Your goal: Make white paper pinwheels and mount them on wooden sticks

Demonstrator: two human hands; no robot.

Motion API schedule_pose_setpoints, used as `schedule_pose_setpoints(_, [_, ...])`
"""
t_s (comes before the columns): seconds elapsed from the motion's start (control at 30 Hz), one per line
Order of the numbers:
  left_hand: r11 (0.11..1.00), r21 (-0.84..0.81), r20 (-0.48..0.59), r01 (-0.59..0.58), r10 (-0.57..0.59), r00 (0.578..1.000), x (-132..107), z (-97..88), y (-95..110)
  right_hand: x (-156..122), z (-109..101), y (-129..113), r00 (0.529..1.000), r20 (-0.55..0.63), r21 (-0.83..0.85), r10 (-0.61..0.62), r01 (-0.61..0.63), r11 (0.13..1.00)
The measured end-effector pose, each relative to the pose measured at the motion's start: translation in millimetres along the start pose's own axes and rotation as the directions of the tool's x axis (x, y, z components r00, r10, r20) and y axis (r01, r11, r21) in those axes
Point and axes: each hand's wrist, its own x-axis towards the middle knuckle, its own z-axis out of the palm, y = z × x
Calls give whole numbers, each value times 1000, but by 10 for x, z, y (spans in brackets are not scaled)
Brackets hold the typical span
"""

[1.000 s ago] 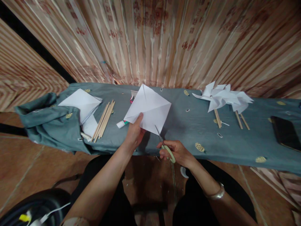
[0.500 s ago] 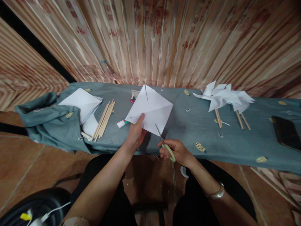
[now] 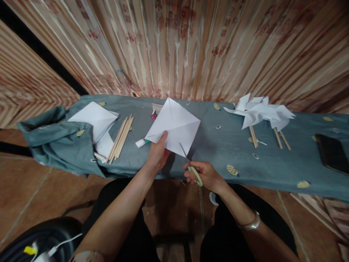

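square sheet of white paper (image 3: 178,125) at mid-table, turned cornerwise, one corner toward the person. left hand (image 3: 158,151) clamped on its near-left edge, thumb flat on top, fingers underneath and mostly hidden. whether the sheet rests anywhere on the grey-green patterned tablecloth (image 3: 226,145): cannot tell.

right hand (image 3: 204,175) closed around the pale green handles of a pair of metal scissors (image 3: 195,177), just outside the near corner. the key relation: the scissors' long axis slants from the right hand away and leftward, in at that corner, toward the sheet's middle. sheet lies ahead and left of the right hand, which is nearer the corner than the left. one dark blade shows over the paper; the other is not made out. a dark line, slit or crease, runs inward from the far corner.

left of the sheet: bundle of thin pale wooden sticks (image 3: 121,140). right, well apart: white paper pinwheels (image 3: 263,112).
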Motion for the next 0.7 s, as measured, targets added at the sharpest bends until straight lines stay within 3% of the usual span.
schedule_pose_setpoints(0.37, [1000,30,47,-1,0,999,-54,5,-64,4,6,0,999,-13,0,-29,29,1000])
schedule_pose_setpoints(0.7, [1000,24,24,8,-9,1000,-53,9,-68,10,19,-29,999,-35,7,-26,26,1000])
